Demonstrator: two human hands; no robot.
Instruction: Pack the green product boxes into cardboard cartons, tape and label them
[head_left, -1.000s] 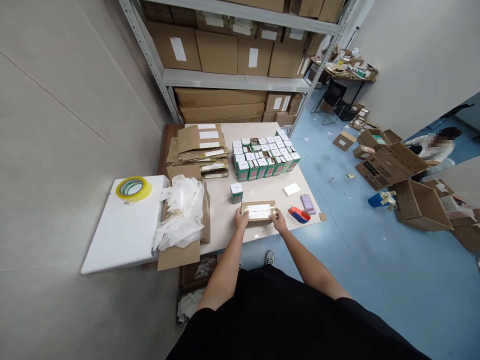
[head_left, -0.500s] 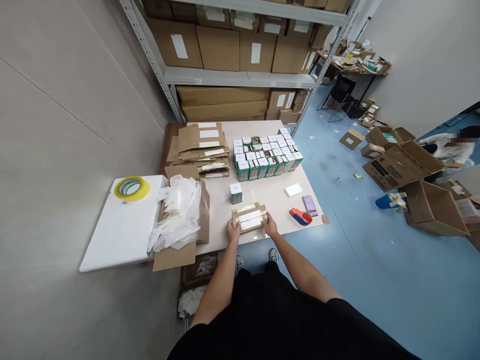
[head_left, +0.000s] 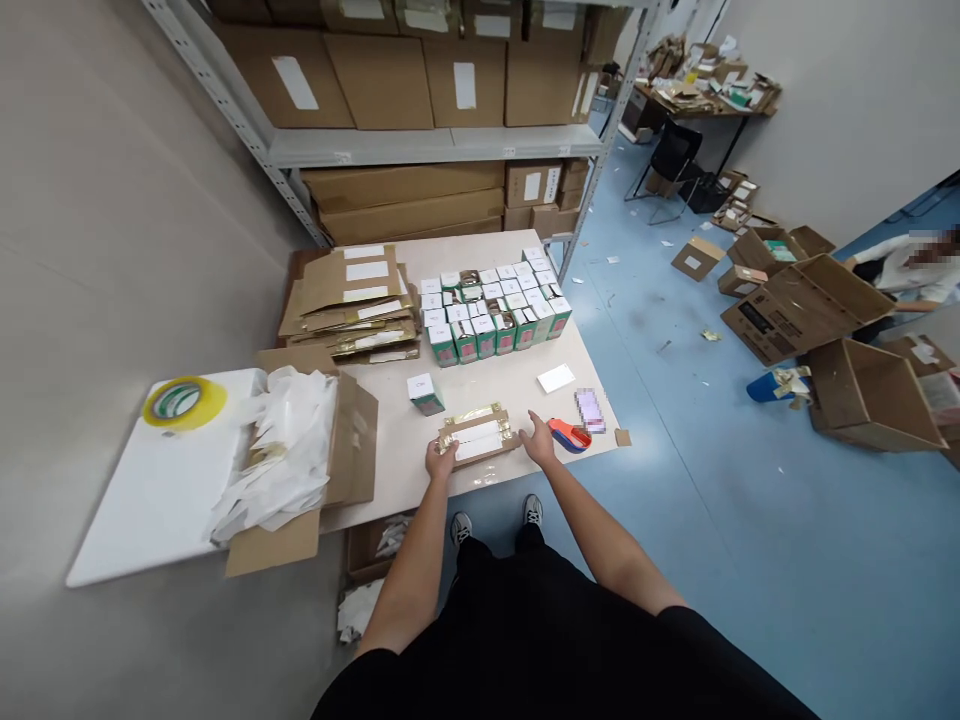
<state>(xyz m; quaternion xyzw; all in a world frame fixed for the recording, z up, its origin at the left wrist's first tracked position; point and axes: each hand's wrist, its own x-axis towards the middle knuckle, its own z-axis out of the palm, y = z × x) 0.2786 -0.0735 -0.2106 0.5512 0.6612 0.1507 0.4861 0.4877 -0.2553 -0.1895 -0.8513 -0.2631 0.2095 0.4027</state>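
A taped brown cardboard piece (head_left: pixel 477 460) with white label strips lies near the front edge of the table. At its left end my left hand (head_left: pixel 440 459) grips it, thumb on top. My right hand (head_left: pixel 537 443) is just off its right end, fingers apart and holding nothing. Close beyond the right hand rests an orange-and-blue tool (head_left: pixel 570 436), perhaps a tape dispenser. Behind the cardboard, a single small green-and-white box (head_left: pixel 426 393) stands by itself. A white card (head_left: pixel 556 378) lies to the right, with a blurred purple item (head_left: pixel 590 411) near it.
Rows of green-and-white boxes (head_left: pixel 499 315) stand at the table's back, beside stacked flattened cartons (head_left: pixel 352 300). At left are an open carton of white paper (head_left: pixel 352 440) and a yellow tape roll (head_left: pixel 184 402). Shelving (head_left: pixel 435 147) rises behind. A person (head_left: pixel 904 270) is at far right among cartons.
My right hand has let go of the cardboard's right end and opened, moving right towards the orange-and-blue tool. My left hand keeps its hold. The view has shifted to the right.
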